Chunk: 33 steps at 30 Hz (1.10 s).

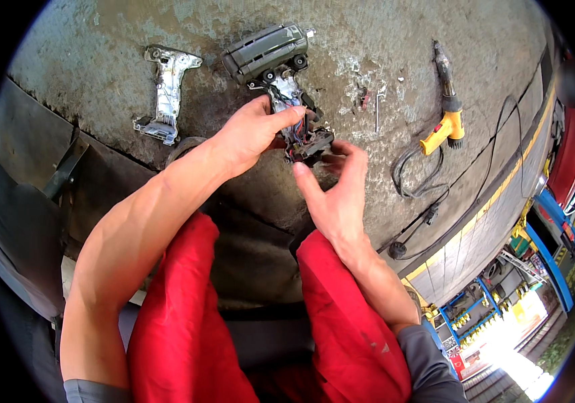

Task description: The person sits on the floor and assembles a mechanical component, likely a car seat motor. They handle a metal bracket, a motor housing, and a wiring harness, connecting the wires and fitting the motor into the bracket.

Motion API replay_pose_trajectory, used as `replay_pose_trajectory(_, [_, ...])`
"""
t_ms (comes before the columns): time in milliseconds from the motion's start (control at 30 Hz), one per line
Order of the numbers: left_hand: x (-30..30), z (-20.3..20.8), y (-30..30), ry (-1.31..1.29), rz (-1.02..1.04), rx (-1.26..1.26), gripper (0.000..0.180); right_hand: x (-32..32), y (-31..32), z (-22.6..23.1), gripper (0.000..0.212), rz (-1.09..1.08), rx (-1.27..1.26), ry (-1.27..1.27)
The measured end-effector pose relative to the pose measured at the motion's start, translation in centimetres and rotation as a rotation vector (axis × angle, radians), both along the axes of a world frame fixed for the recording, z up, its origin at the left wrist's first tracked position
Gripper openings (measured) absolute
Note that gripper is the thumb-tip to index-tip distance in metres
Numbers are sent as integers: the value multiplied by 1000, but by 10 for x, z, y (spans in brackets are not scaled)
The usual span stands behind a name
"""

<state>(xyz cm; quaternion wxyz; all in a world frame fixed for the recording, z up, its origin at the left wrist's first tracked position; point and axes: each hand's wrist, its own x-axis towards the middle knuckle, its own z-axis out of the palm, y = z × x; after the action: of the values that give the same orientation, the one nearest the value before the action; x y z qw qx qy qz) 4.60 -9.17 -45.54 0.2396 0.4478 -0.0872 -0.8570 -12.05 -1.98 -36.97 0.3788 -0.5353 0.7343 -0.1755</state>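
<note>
A partly dismantled power tool lies on the worn floor, its dark ribbed motor housing [267, 52] pointing away from me. Coloured wires and a silvery half-shell show in its opened handle [289, 94]. My left hand [250, 134] grips this handle from the left, thumb across the wires. At the handle's near end is a black base block [313, 146]. Close beside that block is my right hand [341, 181], thumb and fingers apart; the thumb tip is by its lower edge and the other fingertips are blurred. A detached silvery handle shell [168, 91] rests to the left.
A yellow-and-black corded power tool [445, 127] lies on the right, its black cable [405, 174] looped nearby. Between it and my hands are a thin metal rod [377, 113] and a small reddish piece [365, 101]. Blue shelving [475, 309] stands at the far right.
</note>
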Motion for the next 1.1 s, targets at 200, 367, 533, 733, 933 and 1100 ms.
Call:
replay_pose_trajectory(200, [-3,5,1,-51,29,2,28,-1,-72,26,33,360,-264,20])
replay_pose_trajectory(367, [5,-25,17,-215,-31,-390,32,85,-102,14,40,826,-149,130])
replay_pose_trajectory(533, [0,-29,14,-728,-350,-549,43,139,-117,-26,28,922,-28,198])
replay_pose_trajectory(733, [-8,-3,-3,-650,-289,-436,53,144,-131,-36,48,688,330,76])
replay_pose_trajectory(933, [-15,-40,24,-173,120,-163,35,175,-129,-79,50,432,497,-100])
replay_pose_trajectory(1100, [-2,-21,23,10,38,-161,33,153,-158,-33,21,264,491,-825])
